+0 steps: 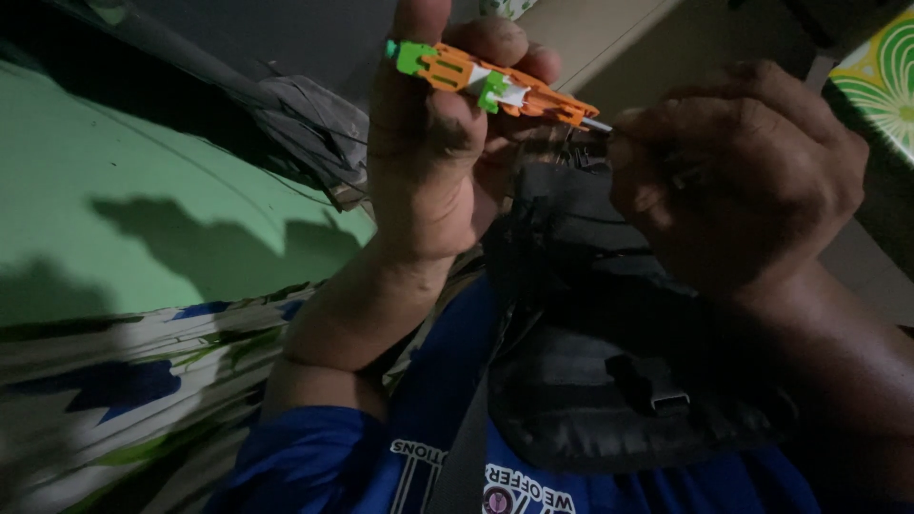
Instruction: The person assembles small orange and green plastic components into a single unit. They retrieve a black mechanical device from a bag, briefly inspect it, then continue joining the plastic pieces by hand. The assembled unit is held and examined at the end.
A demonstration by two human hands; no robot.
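Observation:
My left hand (428, 143) is raised in the upper middle of the head view and grips a small orange, green and white utility knife (490, 84) between thumb and fingers. The knife lies nearly level, its thin metal tip pointing right. My right hand (738, 176) is closed just right of that tip, fingers pinched at the top edge of a black fabric bag (609, 371). Whatever the right fingers pinch is hidden in shadow. The black bag rests against my chest with a plastic buckle on its front.
A blue shirt with white print (419, 457) covers my torso below the bag. A green wall (114, 190) fills the left, with patterned green, blue and white cloth (105, 381) beneath it. Crumpled grey plastic (319, 128) hangs behind my left hand. A green patterned surface (881, 81) shows at upper right.

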